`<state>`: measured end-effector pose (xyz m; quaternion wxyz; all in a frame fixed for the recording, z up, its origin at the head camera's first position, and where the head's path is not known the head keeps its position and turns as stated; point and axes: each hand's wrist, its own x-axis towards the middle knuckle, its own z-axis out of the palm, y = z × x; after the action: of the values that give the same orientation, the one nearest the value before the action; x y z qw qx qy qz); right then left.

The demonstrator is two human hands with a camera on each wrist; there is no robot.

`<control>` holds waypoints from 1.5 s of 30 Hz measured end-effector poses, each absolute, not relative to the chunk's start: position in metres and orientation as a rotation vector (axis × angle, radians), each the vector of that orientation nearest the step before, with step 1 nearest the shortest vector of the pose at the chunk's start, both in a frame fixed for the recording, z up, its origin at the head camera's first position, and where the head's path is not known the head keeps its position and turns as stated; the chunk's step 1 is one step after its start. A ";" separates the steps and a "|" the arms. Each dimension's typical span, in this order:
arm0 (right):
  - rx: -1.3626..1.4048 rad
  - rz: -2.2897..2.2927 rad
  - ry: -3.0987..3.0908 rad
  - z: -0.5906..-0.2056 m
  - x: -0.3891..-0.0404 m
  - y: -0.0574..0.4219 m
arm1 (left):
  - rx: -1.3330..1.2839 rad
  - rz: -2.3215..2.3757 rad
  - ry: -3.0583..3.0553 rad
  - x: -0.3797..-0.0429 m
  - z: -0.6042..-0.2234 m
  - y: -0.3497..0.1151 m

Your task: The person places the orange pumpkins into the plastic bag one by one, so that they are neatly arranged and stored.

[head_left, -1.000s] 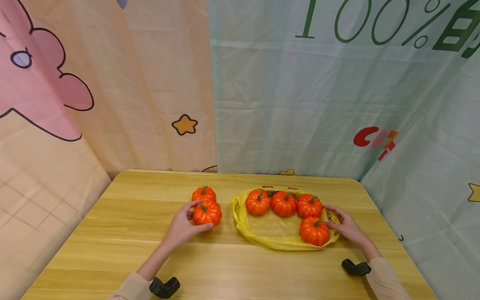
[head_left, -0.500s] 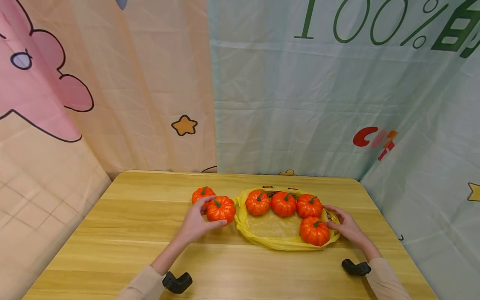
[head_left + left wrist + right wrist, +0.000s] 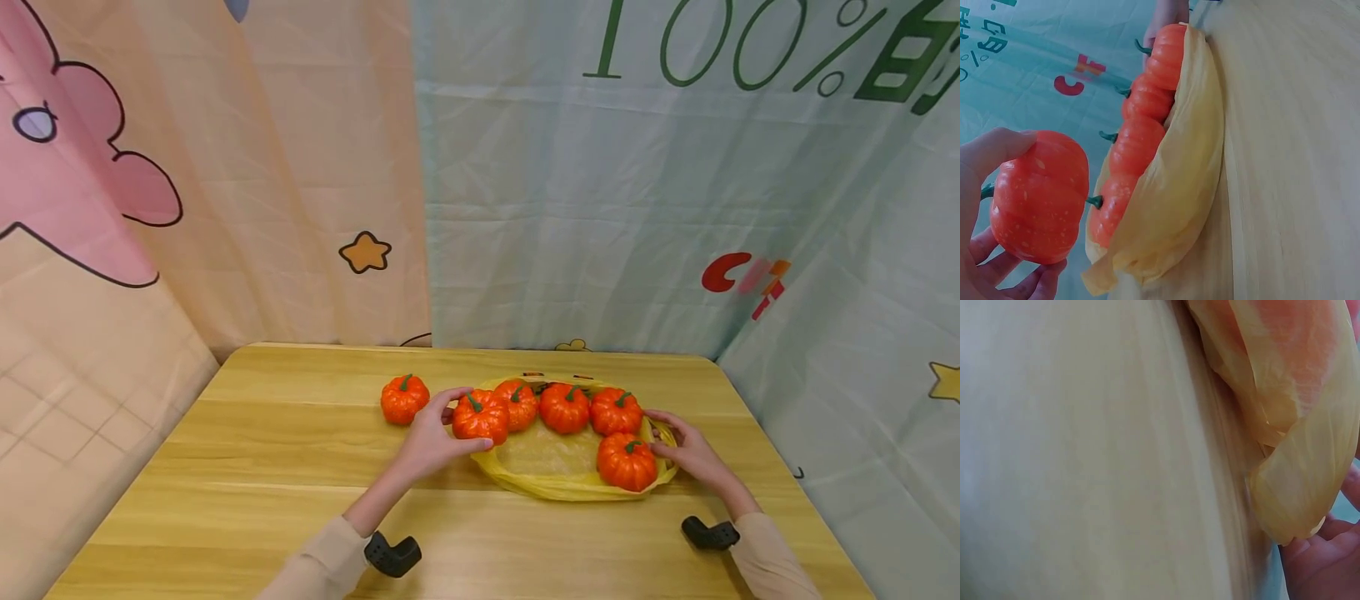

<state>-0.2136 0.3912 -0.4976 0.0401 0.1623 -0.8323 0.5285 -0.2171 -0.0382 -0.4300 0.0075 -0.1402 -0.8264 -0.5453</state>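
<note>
My left hand [image 3: 435, 440] grips a small orange pumpkin [image 3: 480, 417] with a green stem, thumb in front and fingers behind. It hangs at the left rim of a yellow plastic bag [image 3: 542, 487], clear of the table in the left wrist view. Several more such pumpkins sit inside the bag, among them one at the front right [image 3: 627, 462]. The bag lies open with its rim spread. My right hand [image 3: 692, 454] holds the bag's right edge between thumb and fingers; in the right wrist view, yellow plastic [image 3: 1300, 481] covers part of the fingers.
A single pumpkin [image 3: 405, 399] stands on the wooden table [image 3: 247, 467], left of the bag. Printed curtains [image 3: 600, 208] hang behind the table and at both sides. A black device [image 3: 393, 555] is worn at my left wrist, another [image 3: 709, 533] at the right.
My left hand has carried its pumpkin rightward, away from the pumpkin standing on the left and up to the bag's left rim. The right hand has stayed at the bag's right edge.
</note>
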 end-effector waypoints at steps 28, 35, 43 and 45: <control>0.450 1.623 -2.590 -0.497 -0.218 0.392 | -0.623 -1.805 -2.553 -0.217 -0.444 0.045; 0.466 1.609 -2.589 -0.497 -0.216 0.392 | -0.597 -1.728 -2.606 -0.213 -0.453 0.062; 0.432 1.628 -2.596 -0.497 -0.215 0.392 | -0.572 -1.666 -2.629 -0.211 -0.464 0.077; 0.433 1.629 -2.595 -0.497 -0.215 0.392 | -0.576 -1.654 -2.627 -0.210 -0.466 0.079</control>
<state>-0.2146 0.3919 -0.4973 0.0235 0.1399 -0.8383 0.5264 -0.2103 0.0792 -0.4661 -0.0081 -0.1823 -0.8320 -0.5238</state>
